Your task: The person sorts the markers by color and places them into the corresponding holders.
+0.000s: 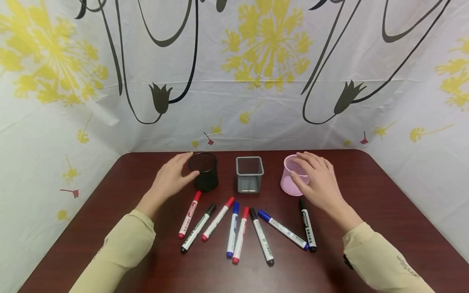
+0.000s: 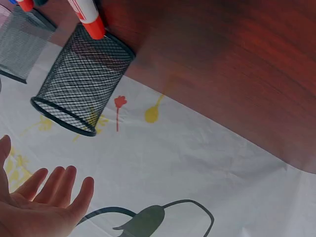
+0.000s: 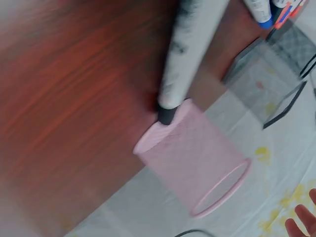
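Note:
My left hand [image 1: 169, 178] hovers beside the round black mesh pen holder [image 1: 208, 180], thumb and fingers spread apart and nothing held. In the left wrist view, a gap shows between the fingers [image 2: 61, 185] and that holder [image 2: 81, 74]. On the other side, my right hand [image 1: 322, 183] is over the near right part of a pink mesh pen holder [image 1: 289, 185], hiding some of its rim, with its fingers loosely bent and holding nothing. The right wrist view catches only fingertips [image 3: 302, 219], apart from the pink holder [image 3: 192, 153].
Between the round holders stands a square grey mesh holder [image 1: 249, 181]. Several capped markers lie in front: red [image 1: 189, 215], black [image 1: 198, 228], blue [image 1: 232, 230], and a black one [image 1: 308, 226] below the pink holder. A patterned white cloth [image 1: 234, 122] hangs behind the dark wooden table [image 1: 165, 268].

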A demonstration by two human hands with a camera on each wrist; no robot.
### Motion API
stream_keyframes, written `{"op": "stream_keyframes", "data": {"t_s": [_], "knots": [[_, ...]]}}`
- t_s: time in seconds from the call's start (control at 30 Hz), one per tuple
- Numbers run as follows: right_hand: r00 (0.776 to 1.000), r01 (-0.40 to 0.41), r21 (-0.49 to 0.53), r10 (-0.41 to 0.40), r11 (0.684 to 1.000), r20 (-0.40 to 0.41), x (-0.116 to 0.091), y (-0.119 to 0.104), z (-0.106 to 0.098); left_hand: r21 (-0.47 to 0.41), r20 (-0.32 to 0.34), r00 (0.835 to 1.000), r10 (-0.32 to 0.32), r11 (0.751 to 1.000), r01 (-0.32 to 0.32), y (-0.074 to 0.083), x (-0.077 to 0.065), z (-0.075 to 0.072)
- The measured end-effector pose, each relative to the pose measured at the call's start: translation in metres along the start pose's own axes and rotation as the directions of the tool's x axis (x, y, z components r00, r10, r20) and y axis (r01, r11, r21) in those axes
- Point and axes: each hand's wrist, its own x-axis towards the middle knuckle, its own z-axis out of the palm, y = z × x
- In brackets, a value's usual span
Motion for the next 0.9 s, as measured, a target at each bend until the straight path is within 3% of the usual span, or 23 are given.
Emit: {"op": "stream_keyframes", "data": {"t_s": [0.2, 0.47, 0.7, 0.9], "knots": [[0.997, 0.080, 0.049, -0.080, 0.996, 0.006, 0.013, -0.027, 0.016, 0.014, 0.043, 0.998, -0.039, 0.999, 0.038, -0.007, 0.010, 0.001], [0.978, 0.177, 0.070, -0.183, 0.982, 0.096, 0.025, -0.062, 0.041, 0.016, 0.113, 0.991, -0.075, 0.997, 0.073, -0.018, 0.018, 0.005], [0.954, 0.231, 0.109, -0.247, 0.967, 0.171, 0.029, -0.088, 0.064, 0.019, 0.186, 0.977, -0.101, 0.995, 0.099, -0.025, 0.023, 0.010], [0.916, 0.298, 0.119, -0.319, 0.947, 0.244, 0.030, -0.106, 0.082, 0.019, 0.195, 0.974, -0.115, 0.993, 0.114, -0.028, 0.027, 0.013]]}}
